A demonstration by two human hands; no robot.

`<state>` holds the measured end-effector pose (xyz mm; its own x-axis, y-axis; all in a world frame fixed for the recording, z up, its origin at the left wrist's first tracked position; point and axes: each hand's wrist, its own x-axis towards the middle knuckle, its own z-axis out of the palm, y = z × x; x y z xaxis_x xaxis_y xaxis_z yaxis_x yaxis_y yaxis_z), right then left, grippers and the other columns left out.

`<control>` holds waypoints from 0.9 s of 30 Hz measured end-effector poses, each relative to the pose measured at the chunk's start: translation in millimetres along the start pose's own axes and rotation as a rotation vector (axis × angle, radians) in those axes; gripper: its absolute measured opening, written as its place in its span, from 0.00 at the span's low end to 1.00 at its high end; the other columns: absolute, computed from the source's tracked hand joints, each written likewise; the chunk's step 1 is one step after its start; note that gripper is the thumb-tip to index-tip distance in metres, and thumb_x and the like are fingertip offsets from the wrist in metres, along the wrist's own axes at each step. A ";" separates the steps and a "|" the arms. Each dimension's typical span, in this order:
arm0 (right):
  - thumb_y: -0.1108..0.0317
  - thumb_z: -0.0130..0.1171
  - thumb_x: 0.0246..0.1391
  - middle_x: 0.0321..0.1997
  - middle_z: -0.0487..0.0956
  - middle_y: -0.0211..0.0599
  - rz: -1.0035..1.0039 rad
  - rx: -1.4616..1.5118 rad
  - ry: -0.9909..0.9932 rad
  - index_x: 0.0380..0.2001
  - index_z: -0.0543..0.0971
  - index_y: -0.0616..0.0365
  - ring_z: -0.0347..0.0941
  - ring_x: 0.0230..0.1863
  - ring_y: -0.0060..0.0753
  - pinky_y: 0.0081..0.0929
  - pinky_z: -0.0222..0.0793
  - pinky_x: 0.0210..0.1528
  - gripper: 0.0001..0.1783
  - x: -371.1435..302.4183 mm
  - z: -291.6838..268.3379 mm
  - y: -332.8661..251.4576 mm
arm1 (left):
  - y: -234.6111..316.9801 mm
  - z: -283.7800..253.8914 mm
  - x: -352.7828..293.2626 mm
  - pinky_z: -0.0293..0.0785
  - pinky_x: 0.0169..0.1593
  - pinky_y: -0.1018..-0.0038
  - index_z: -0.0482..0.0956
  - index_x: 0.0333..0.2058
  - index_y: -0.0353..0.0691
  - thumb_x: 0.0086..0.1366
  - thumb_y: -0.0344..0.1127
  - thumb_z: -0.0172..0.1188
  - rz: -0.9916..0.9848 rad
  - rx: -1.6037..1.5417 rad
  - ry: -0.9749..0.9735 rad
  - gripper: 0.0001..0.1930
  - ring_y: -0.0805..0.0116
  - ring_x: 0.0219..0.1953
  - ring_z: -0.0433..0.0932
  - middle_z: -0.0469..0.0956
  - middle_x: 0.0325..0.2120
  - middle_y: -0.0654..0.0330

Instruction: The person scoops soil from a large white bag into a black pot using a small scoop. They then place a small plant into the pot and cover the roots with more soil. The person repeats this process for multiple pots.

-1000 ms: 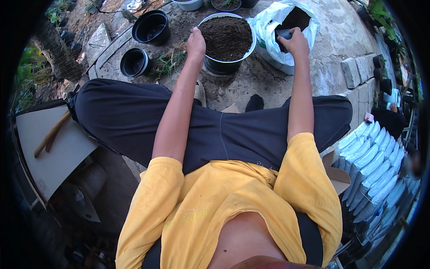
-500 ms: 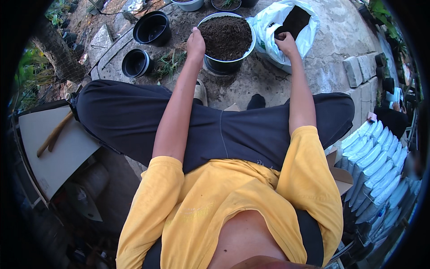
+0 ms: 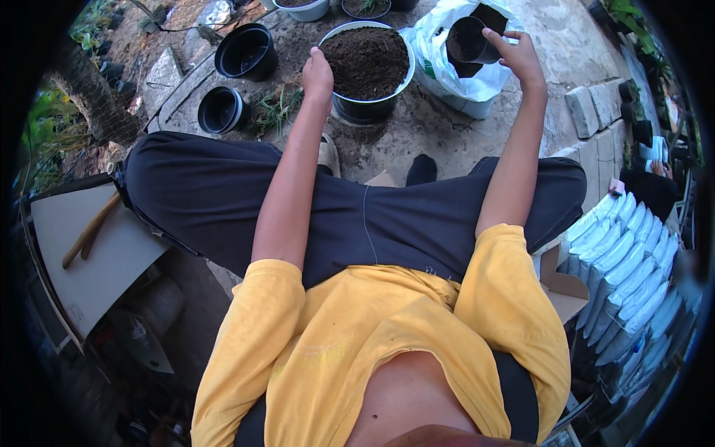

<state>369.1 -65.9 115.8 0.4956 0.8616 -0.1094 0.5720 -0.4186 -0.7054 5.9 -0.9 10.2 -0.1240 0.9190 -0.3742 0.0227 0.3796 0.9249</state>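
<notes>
A round pot with a pale rim and dark lower wall stands in front of me, heaped with dark soil. At its left rim, my left hand is closed on the edge. To the right of the pot is an open white-and-blue plastic bag, its top rolled back, with dark soil inside. My right hand grips a small black pot by its right side, tilted over the bag's mouth. What lies inside this small pot is hard to make out.
Two black pots, one larger and one smaller, stand on the left by a grass tuft. Concrete blocks and stacked white bags are on the right, near another person's hand. A board holds a wooden stick.
My right hand has come up out of the bag and shifted right, and the small black pot now shows in it. My left hand stays at the pot's rim.
</notes>
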 end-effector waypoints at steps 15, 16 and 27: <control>0.38 0.71 0.42 0.53 0.79 0.52 -0.333 -0.536 0.303 0.57 0.69 0.58 0.78 0.54 0.52 0.46 0.72 0.56 0.46 -45.4 34.6 -102.6 | -0.1 -2.0 0.7 0.65 0.58 0.64 0.75 0.52 0.27 0.76 0.55 0.36 -0.029 0.036 -0.036 0.33 0.56 0.53 0.75 0.77 0.50 0.46; 0.38 0.71 0.42 0.54 0.79 0.51 -0.235 -0.568 0.276 0.56 0.70 0.57 0.77 0.55 0.52 0.47 0.72 0.57 0.46 -34.1 32.0 -86.7 | -0.2 -3.1 1.8 0.65 0.58 0.64 0.75 0.52 0.27 0.75 0.56 0.36 -0.034 0.031 -0.042 0.33 0.55 0.53 0.75 0.78 0.50 0.46; 0.63 0.74 0.44 0.50 0.77 0.50 -0.230 -0.525 0.197 0.45 0.71 0.59 0.75 0.52 0.59 0.48 0.73 0.52 0.29 -2.9 139.5 75.3 | -0.2 -4.2 -1.5 0.66 0.55 0.64 0.75 0.49 0.26 0.75 0.56 0.37 -0.006 0.041 -0.029 0.33 0.57 0.50 0.75 0.78 0.46 0.46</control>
<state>319.5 -59.8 -34.7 0.4041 0.8985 0.1715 0.8999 -0.3569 -0.2506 1.9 -2.8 10.9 -0.0959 0.9190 -0.3824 0.0627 0.3890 0.9191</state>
